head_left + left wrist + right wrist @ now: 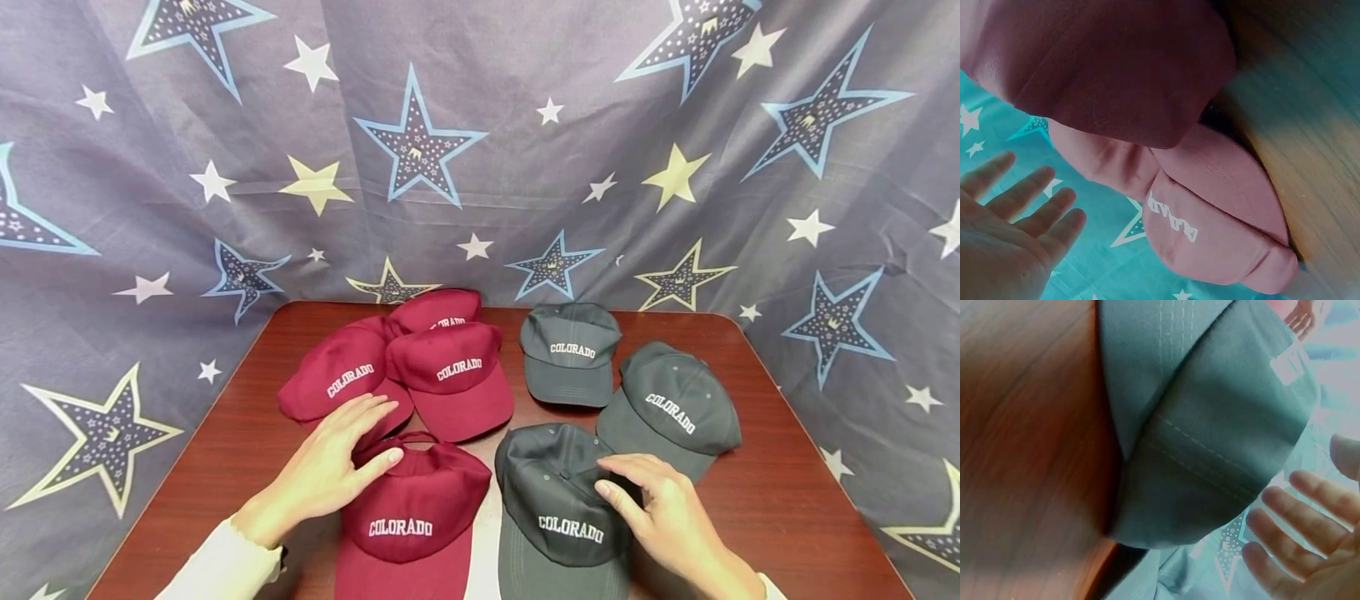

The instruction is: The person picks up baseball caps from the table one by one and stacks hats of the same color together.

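My left hand (336, 461) is beside and over the crown of the front maroon baseball cap (412, 500), with fingers extended. In the left wrist view, a gap shows between the left fingers (1060, 215) and the cap. At the front right lies a dark grey baseball cap (564, 483), its brim toward me. Above its right side is my right hand (663, 508), the fingers (1297, 519) spread and holding nothing in the right wrist view. Both caps carry white COLORADO lettering. Whether the right thumb touches the grey crown, I cannot tell.
Three more maroon caps (453, 375) overlap at the back left of the brown wooden table (780, 492). Two other grey caps (572, 350) lie at the back right. A pale strip (487, 533) shows between the front caps. Behind the table hangs a star-patterned curtain (480, 167).
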Motion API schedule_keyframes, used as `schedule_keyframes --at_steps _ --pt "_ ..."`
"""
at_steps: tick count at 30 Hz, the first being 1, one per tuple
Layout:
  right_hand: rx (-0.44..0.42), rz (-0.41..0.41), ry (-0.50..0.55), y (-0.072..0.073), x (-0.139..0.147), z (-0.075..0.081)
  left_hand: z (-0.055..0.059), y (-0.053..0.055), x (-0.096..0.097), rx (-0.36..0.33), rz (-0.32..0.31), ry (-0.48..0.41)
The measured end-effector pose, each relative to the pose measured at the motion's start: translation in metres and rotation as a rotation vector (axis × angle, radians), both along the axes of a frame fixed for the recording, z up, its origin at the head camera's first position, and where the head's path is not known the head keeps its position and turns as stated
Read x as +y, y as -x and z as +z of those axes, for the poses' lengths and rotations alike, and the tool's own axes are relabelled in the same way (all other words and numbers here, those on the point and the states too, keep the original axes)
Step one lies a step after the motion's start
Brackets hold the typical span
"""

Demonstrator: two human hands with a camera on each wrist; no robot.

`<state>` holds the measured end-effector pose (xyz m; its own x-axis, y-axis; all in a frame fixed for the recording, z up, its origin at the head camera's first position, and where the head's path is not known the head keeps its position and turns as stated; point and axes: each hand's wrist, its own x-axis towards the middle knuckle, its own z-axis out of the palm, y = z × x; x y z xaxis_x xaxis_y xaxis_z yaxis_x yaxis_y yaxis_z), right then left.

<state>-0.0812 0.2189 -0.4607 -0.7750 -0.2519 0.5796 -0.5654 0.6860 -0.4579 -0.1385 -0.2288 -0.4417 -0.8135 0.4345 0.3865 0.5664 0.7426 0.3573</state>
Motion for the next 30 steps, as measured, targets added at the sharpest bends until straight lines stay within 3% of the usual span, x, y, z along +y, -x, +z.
schedule_keyframes --at_steps 12,22,30 --pt "0.032 -0.014 0.008 0.000 0.001 0.000 0.010 0.017 0.006 0.020 -0.028 0.000" --pt "0.023 -0.015 -0.019 0.001 0.005 0.001 0.021 0.031 0.013 -0.010 -0.025 0.044" --pt "0.024 -0.008 -0.050 0.005 0.008 0.003 0.028 0.045 0.019 0.016 -0.037 0.071"
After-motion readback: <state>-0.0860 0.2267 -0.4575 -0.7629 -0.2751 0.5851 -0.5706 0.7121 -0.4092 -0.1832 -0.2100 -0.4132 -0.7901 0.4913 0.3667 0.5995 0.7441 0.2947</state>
